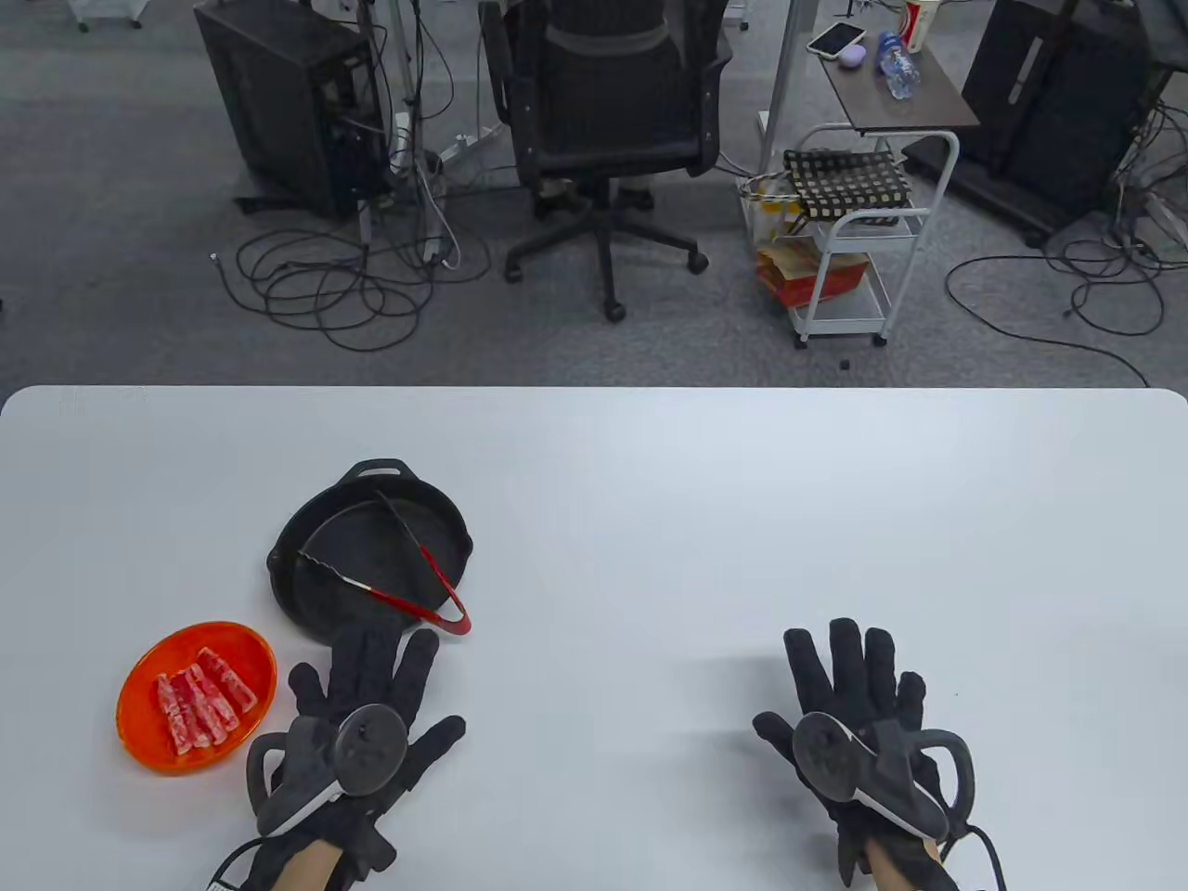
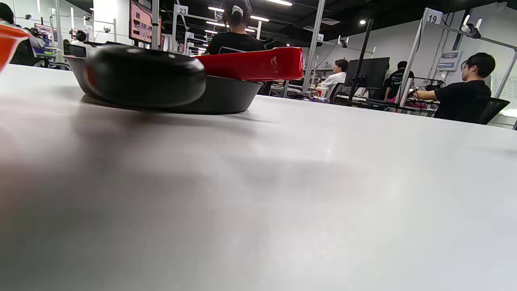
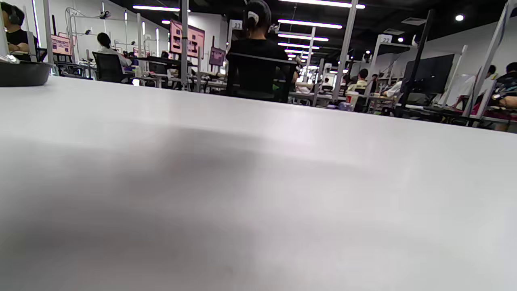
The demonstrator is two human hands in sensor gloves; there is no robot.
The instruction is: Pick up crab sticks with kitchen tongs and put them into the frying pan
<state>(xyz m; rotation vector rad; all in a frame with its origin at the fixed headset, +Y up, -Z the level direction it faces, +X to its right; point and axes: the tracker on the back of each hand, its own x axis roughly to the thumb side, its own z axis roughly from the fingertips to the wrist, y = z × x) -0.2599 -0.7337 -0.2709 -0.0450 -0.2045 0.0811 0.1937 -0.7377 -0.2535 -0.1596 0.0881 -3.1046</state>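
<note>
A black frying pan (image 1: 320,594) sits left of centre on the white table, and red-handled metal tongs (image 1: 419,585) lie across it with the hinge end over the near right rim. An orange bowl (image 1: 148,733) holding several crab sticks (image 1: 200,710) stands to the pan's near left. My left hand (image 1: 367,701) lies flat with fingers spread just in front of the pan, its fingertips near the rim. My right hand (image 1: 849,696) lies flat and spread on bare table far to the right. The left wrist view shows the pan (image 2: 226,95) and tongs handle (image 2: 258,64) low and close.
The table's far edge (image 1: 594,390) runs across the middle of the table view; beyond it are an office chair (image 1: 608,121), a white trolley (image 1: 849,241) and floor cables. The right wrist view shows bare tabletop with the pan's edge (image 3: 22,72) at far left.
</note>
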